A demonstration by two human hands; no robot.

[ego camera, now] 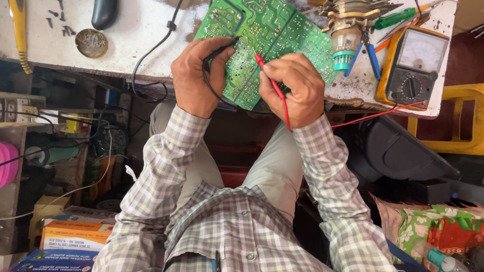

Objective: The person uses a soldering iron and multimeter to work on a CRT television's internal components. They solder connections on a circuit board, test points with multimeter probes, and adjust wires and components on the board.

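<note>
Head view: the left hand (pixel 195 75) is closed around a black test probe (pixel 221 49), its tip set on the solder side of a green circuit board (pixel 267 29) lying on the white counter (pixel 133 25). The right hand (pixel 294 89) pinches a red test probe (pixel 269 80) against the same board. Both leads run toward the yellow analog multimeter (pixel 413 64) at the right. Probing looks under way; how many points remain unchecked cannot be told.
</note>
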